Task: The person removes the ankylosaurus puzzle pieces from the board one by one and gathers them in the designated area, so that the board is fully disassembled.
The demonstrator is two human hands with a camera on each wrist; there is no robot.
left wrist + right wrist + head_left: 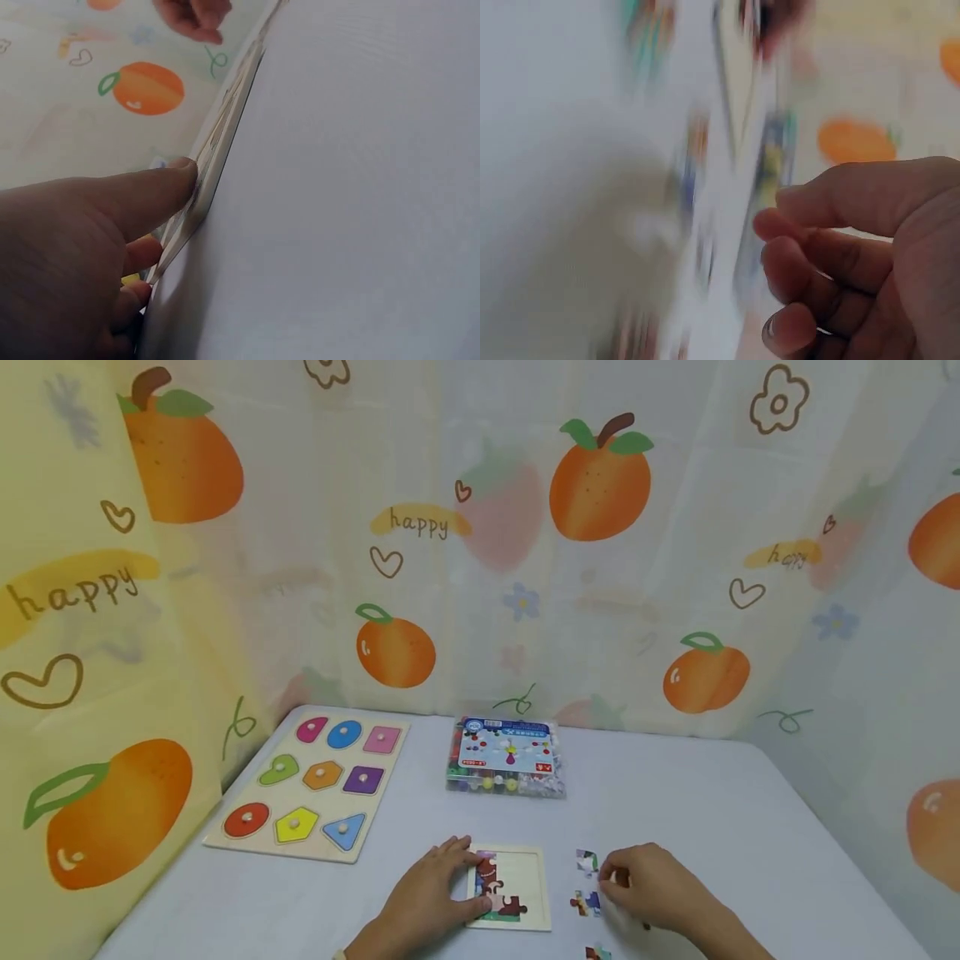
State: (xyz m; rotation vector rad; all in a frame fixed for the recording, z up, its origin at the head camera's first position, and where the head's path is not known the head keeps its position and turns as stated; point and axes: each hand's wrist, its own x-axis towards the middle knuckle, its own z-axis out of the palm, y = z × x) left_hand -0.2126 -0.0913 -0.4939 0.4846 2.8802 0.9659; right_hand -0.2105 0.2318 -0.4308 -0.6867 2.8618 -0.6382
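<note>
My left hand (423, 893) holds the left side of a small wooden puzzle tray (546, 893), thumb near its lower left corner and fingers at the upper left one. Joined jigsaw pieces (495, 902) fill the tray's left and lower part; the rest shows bare wood. In the left wrist view, the thumb (176, 180) lies against the tray's edge. My right hand (648, 885) hovers just right of several loose jigsaw pieces (587, 860), its fingers loosely curled. Nothing shows between thumb and fingers in the right wrist view, which is blurred. Part of a dark piece (647, 927) peeks out below this hand.
A wooden shape board (307, 797) with coloured knobbed shapes lies at the left of the white table (675, 793). A clear plastic box (506, 758) of small colourful parts stands behind the tray. Another loose piece (597, 952) lies at the front edge of view. A fruit-print curtain (480, 635) surrounds the table.
</note>
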